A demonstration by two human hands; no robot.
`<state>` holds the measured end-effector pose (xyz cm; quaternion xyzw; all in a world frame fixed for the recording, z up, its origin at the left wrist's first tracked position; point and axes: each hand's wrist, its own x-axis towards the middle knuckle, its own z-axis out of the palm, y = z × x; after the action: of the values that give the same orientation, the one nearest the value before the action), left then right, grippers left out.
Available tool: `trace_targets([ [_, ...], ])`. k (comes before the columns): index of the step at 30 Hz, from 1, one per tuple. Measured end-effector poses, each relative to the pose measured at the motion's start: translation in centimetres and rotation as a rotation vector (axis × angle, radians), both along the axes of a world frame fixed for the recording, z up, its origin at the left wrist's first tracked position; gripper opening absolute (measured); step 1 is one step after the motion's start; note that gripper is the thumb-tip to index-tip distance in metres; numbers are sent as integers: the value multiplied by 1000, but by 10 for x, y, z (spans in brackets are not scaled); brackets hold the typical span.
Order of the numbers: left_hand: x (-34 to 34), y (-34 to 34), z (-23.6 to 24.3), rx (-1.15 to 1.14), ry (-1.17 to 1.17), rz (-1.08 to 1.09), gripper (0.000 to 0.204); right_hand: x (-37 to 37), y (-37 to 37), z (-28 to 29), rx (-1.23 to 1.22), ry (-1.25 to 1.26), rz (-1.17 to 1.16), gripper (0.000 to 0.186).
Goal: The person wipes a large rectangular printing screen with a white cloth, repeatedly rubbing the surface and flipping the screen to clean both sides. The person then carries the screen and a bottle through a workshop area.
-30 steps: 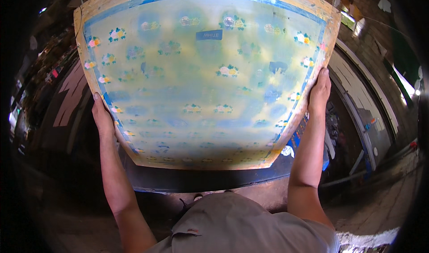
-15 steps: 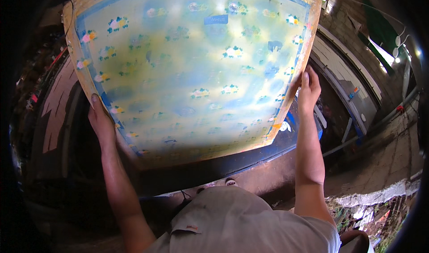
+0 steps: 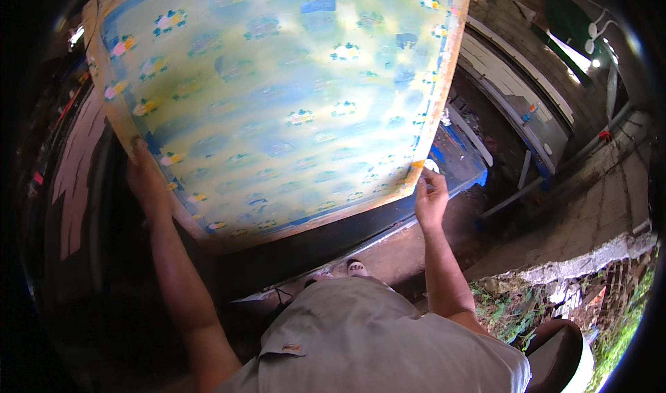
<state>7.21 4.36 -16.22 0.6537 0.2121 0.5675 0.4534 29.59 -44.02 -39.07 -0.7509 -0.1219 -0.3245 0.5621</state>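
Observation:
A large screen printing frame [image 3: 291, 136] is held up before me, tilted. Its pale mesh has blue and yellow-green stains and rows of small flower prints. Blue tape lines the inside of its wooden border. My left hand [image 3: 149, 185] is closed on the left wooden edge, thumb on the front and the other fingers hidden behind. At the lower right corner, next to a bit of orange tape [image 3: 417, 164], my right hand [image 3: 432, 200] has its fingers bent and drawn together against the wood.
Below the frame runs a dark table [image 3: 333, 237] with a blue corner [image 3: 479, 178]. Long worn panels [image 3: 73, 164] stretch along the left, and another long pale table [image 3: 517, 91] lies to the right. A broken concrete edge [image 3: 569, 261] borders plants at lower right. Dark round container [image 3: 565, 355] nearby.
My right hand has slid down from the middle of the right edge to the lower right corner. The frame has shifted slightly left and up in view; my left hand keeps its hold.

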Motion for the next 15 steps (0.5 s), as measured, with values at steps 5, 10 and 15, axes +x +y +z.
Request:
trace_targets([
  [5, 3, 4, -4, -52, -19, 1, 72, 6, -8, -7, -88, -23, -45, 26],
  [10, 9, -1, -3, -132, -108, -74, 66, 22, -17, -23, -106, 26, -54, 22],
  [15, 3, 8, -4, -162, -144, -102, 65, 54, -41, -45, -183, 108, -183, 25],
])
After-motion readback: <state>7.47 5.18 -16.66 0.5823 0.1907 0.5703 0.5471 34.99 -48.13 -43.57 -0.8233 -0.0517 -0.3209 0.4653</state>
